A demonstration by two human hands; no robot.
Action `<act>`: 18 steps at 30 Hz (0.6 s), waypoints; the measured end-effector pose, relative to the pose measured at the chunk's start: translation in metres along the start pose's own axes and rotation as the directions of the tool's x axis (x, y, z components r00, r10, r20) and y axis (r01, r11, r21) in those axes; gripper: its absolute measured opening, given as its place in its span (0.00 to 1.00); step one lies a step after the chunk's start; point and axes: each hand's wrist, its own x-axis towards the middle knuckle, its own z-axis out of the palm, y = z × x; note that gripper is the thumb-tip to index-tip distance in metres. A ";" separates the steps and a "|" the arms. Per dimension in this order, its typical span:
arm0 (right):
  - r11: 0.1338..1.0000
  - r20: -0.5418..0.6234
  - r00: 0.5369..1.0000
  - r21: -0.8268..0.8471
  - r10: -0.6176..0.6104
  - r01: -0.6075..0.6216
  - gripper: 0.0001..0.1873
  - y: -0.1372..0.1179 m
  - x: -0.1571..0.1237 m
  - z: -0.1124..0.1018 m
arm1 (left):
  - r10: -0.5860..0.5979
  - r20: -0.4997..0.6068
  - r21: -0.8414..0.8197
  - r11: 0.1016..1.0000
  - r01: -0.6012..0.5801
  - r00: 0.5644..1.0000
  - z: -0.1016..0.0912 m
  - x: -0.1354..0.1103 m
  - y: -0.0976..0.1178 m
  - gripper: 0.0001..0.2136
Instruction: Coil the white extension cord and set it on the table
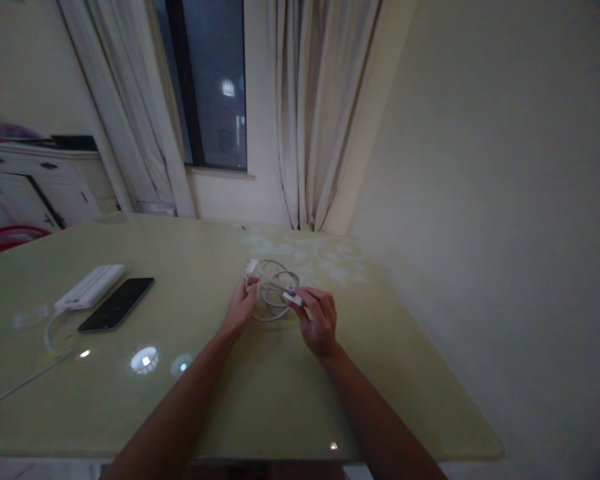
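A coiled white cable (275, 288) lies on the glossy yellow-green table (220, 387) in front of me. My left hand (240, 307) pinches the cable near its white plug end (251, 268). My right hand (319, 321) is closed on the cable's other white connector (293, 297), held just above the coil. Both forearms reach in from the bottom edge.
A black phone (116, 304) lies flat at the left, beside a white power bank (90, 287) with a thin white cord (50, 333) trailing off it. Curtains and a dark window stand behind the table. A plain wall runs along the right.
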 end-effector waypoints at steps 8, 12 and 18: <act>0.938 -0.173 0.925 0.140 0.339 -0.318 0.20 0.003 0.010 0.003 | -0.097 0.115 -0.136 0.984 0.113 0.989 0.013 0.006 -0.004 0.12; 0.908 -0.173 0.897 0.181 0.407 -0.377 0.17 0.019 0.011 0.001 | -0.105 0.175 -0.258 0.955 0.149 0.979 0.016 -0.005 0.006 0.14; 0.777 -0.013 0.834 0.372 0.552 -0.508 0.18 0.027 0.002 0.022 | -0.132 0.116 -0.312 0.936 0.163 0.984 0.018 -0.014 0.014 0.14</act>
